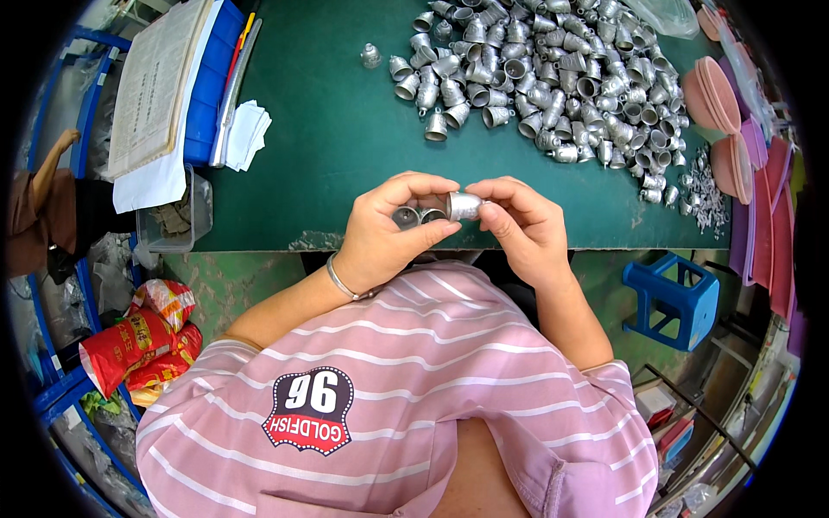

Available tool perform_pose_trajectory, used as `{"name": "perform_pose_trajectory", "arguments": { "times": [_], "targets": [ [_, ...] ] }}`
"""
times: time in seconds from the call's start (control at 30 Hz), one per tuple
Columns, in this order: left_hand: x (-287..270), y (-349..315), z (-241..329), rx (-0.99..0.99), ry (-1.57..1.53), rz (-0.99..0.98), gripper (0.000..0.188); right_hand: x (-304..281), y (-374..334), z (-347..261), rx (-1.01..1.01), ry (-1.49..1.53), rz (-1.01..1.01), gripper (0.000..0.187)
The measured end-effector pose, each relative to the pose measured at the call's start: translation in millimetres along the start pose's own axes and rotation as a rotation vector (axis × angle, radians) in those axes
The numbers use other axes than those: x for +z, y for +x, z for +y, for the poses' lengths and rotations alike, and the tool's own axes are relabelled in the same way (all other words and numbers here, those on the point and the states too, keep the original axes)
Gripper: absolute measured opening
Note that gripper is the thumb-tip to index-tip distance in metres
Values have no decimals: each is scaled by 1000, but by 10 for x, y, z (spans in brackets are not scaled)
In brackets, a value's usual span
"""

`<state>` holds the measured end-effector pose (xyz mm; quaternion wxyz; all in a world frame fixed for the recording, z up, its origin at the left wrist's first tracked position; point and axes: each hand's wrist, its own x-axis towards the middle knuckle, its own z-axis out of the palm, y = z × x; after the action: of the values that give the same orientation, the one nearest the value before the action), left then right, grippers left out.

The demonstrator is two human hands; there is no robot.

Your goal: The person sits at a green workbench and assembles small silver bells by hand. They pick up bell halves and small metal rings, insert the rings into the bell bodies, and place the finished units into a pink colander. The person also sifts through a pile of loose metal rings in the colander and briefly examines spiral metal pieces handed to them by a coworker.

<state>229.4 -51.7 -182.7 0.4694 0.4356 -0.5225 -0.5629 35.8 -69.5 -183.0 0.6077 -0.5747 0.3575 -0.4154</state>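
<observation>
Between my two hands, just over the near edge of the table, I hold a small silver metal bell (463,205) lying on its side. My left hand (378,226) pinches its wide end with thumb and fingers. Two more bells (406,217) sit in the curl of that hand, their hollow mouths facing up. The fingertips and thumb of my right hand (528,226) close on the narrow, looped end of the same bell. Beyond my hands a large heap of similar silver bells (553,82) spreads over the green table (311,112).
Small metal pieces (706,194) lie right of the heap, near stacked pink baskets (712,95). At left are a blue bin (216,78) with papers, a clear tub (194,211) and red bags (142,341). A blue stool (673,298) stands at right. Another person (43,203) is far left.
</observation>
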Motion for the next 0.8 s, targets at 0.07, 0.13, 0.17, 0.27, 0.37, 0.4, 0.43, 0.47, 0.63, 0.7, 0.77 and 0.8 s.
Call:
{"name": "perform_pose_trajectory", "arguments": {
  "times": [0.07,0.13,0.17,0.27,0.37,0.4,0.43,0.47,0.63,0.7,0.77,0.8],
  "targets": [
    [-8,-5,23,64,88,23,31,15,-10,54,-22,217,-26,21],
    [-26,-12,36,163,182,10,31,12,2,111,-70,278,-50,21],
    [-39,-7,36,228,233,-16,32,12,-6,121,-77,269,-61,20],
    [-8,-11,65,327,289,-5,28,64,-31,112,-87,248,-56,18],
    [-11,-53,50,357,273,0,28,87,-43,117,-136,135,-34,17],
    [-30,-77,45,363,263,-6,30,87,-45,126,-160,82,-27,17],
    [-73,-153,71,78,58,-19,34,68,-48,130,-175,9,18,16],
    [-154,-244,102,-203,-148,-29,38,30,-42,129,-192,-66,59,15],
    [-849,-663,-142,-605,-742,-195,32,-269,99,23,-303,-794,323,13],
    [-962,-808,-209,-767,-591,-161,34,-357,220,20,-430,-982,318,16],
    [-874,-781,-273,-875,-513,-125,35,-400,368,23,-518,-1115,297,19],
    [-805,-752,-318,-926,-472,-105,36,-401,461,38,-554,-1156,281,20]
  ]
}}
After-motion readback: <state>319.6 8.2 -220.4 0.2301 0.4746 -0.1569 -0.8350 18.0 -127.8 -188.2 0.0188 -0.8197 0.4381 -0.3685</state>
